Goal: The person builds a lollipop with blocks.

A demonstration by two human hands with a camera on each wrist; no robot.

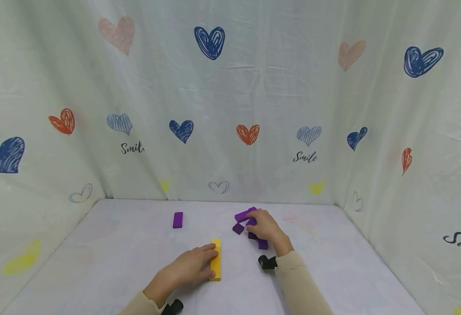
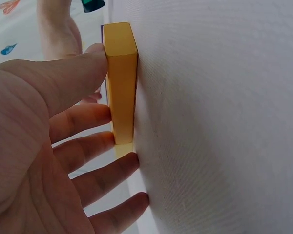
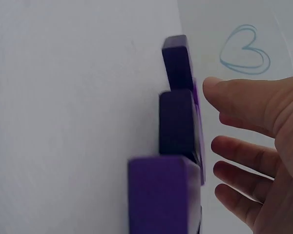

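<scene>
On a white tabletop (image 1: 344, 253) before a heart-printed curtain (image 1: 277, 100), the left hand (image 1: 191, 265) touches a yellow rectangular block (image 1: 216, 264), fingers extended, best done lightly, while the right hand (image 1: 267, 226), loosely parted over clustered purple blocks (image 1: 241, 216), should pinch one squarely without nudging neighbours.

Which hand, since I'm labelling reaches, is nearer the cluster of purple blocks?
Right. The right hand is over the cluster of purple blocks; the left hand is apart from it, leftward and closer to the person, touching the yellow block.
</scene>
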